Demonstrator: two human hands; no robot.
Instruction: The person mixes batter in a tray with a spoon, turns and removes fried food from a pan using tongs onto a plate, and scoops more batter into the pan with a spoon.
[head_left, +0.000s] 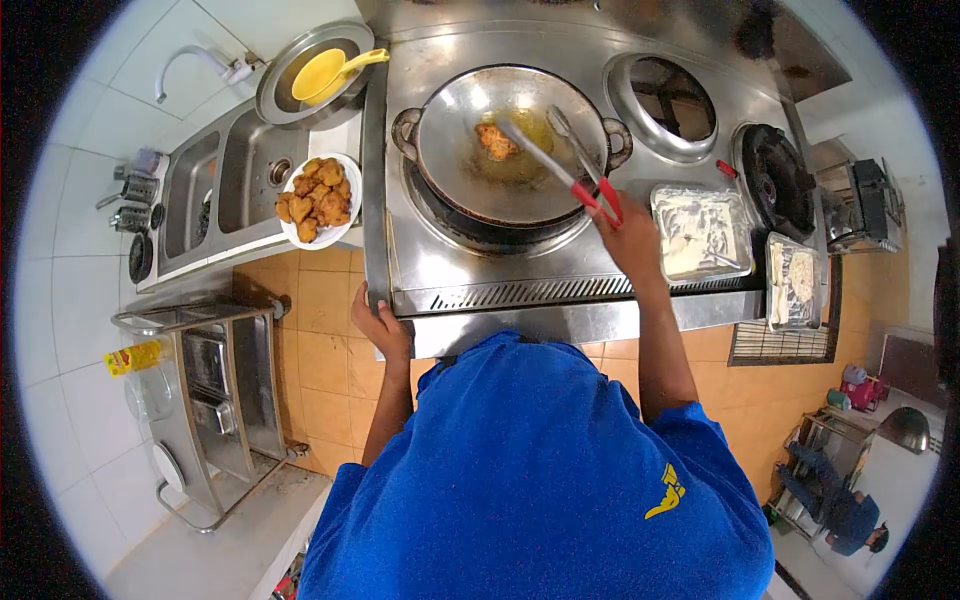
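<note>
My right hand (630, 240) is closed round the red handles of metal tongs (567, 170), whose arms are spread over a large two-handled wok (450, 180). A browned piece of fried food (495, 142) lies in the oil (520, 165), near one tong tip; I cannot tell whether they touch. My left hand (383, 325) rests at the front left corner of the steel stove (640, 310), thumb and fingers apart, holding nothing. Left of the stove, a white plate (338, 232) is heaped with browned fried pieces (318, 198).
Right of the wok are a tray of pale coating (700, 235), a second tray (795, 285) and a black burner (770, 180). At left stand a sink (250, 170) and a metal basin with a yellow dipper (320, 75). Another person (845, 515) is far right.
</note>
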